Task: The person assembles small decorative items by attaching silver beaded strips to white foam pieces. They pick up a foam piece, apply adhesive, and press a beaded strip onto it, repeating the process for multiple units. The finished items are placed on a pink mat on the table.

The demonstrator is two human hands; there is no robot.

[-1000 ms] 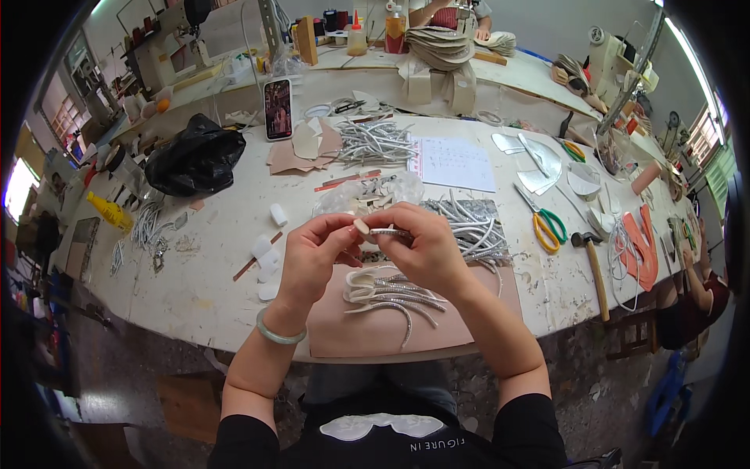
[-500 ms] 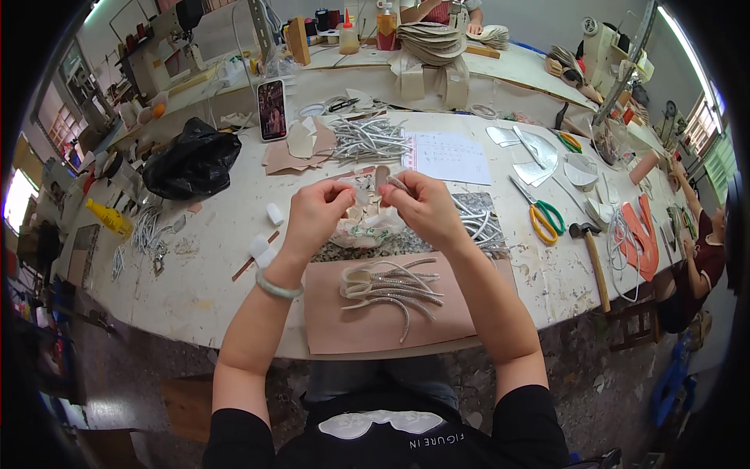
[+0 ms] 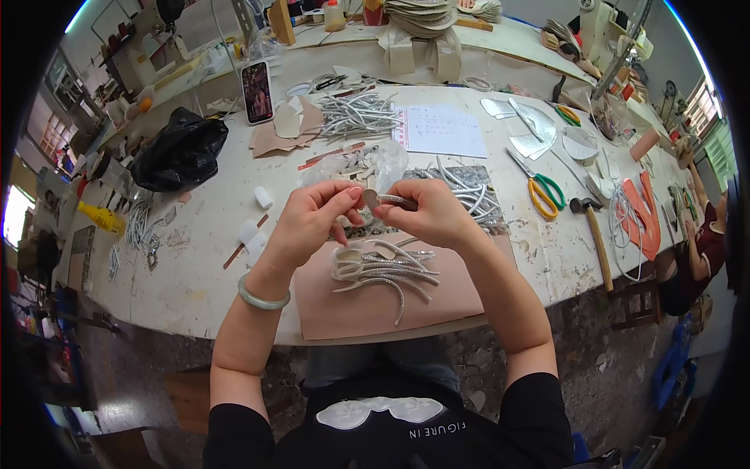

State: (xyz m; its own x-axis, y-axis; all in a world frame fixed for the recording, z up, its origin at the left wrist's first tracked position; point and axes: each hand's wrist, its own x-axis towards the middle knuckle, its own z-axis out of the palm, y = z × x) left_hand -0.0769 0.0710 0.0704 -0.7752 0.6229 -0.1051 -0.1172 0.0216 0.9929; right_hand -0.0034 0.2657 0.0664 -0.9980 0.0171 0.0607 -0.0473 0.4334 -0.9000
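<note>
My right hand is closed on a thin silver strap. A rounded beige end piece sticks out beyond its fingertips. My left hand has thumb and forefinger pinched right beside that end piece; whatever is between them is hidden. Below the hands, several silver straps with looped beige ends lie on a pinkish-brown board. Just beyond the hands is a clear plastic bag with small beige pieces in it.
Beside my right hand is a bundle of silver straps. Farther right lie scissors and a hammer. A written sheet, another strap pile, a propped phone and a black bag stand behind and left.
Both hands have drawn back toward me from the plastic bag, which now lies beyond them. The beige end piece and my left fingertips are closer together. The whole view has tilted slightly.
</note>
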